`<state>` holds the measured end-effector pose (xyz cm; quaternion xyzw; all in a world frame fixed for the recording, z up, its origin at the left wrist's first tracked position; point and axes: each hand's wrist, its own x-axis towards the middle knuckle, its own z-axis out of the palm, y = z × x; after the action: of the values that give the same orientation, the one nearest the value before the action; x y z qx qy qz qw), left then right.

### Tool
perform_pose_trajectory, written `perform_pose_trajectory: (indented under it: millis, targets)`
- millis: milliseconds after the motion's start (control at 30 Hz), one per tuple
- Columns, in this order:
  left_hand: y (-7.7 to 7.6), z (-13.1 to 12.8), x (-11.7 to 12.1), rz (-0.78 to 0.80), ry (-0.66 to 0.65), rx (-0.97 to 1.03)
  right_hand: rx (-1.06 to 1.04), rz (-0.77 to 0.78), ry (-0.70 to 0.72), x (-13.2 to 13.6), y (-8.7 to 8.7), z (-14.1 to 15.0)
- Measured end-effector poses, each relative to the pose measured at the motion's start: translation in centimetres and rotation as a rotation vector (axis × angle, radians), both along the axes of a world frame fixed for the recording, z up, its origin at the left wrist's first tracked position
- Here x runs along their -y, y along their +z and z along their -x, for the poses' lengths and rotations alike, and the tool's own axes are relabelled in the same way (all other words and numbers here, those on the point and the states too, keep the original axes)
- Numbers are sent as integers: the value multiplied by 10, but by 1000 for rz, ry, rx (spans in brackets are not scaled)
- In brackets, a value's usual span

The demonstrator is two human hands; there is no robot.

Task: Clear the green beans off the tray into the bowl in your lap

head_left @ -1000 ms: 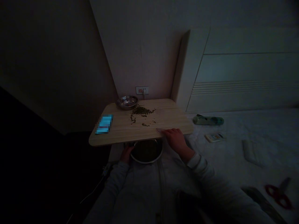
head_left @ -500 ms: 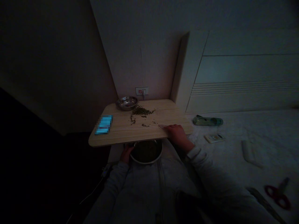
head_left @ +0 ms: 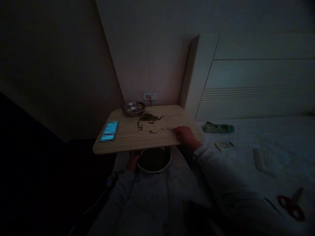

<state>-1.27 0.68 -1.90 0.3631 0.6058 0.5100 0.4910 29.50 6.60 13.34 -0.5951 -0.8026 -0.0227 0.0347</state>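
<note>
Small dark green beans or seeds (head_left: 149,117) lie in a loose pile on the wooden tabletop (head_left: 128,139), with stray ones scattered toward its front edge. Over the right part of the top, my right hand (head_left: 185,136) is closed on a small pale flat piece (head_left: 169,128), whose tip points at the strays; its kind is too dim to tell. Below the front edge, on my lap, sits a round bowl (head_left: 154,171) with a light rim and dark contents. My left hand (head_left: 133,163) grips its left side, fingers partly in shadow.
A shiny metal bowl (head_left: 134,108) stands at the back left of the top, and a lit blurred phone (head_left: 109,131) lies at the left. On the bed to the right are a green bottle (head_left: 218,127), another phone (head_left: 224,146), a pale packet (head_left: 263,162) and red-handled scissors (head_left: 291,206).
My right hand has shifted slightly up the tabletop, away from its front edge, with the pale piece in it. My left hand and the bowl stay in place.
</note>
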Motion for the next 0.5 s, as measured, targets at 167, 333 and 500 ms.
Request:
perform_pose_trajectory:
  millis: [167, 333, 500]
  targets:
    - [2, -2, 0, 12, 8, 34, -36, 1, 8, -17, 1, 1]
    - [0, -1, -1, 9, 0, 74, -111, 6, -7, -38, 3, 4]
    - [-3, 0, 0, -4, 4, 91, -185, 28, -58, -56, 7, 4]
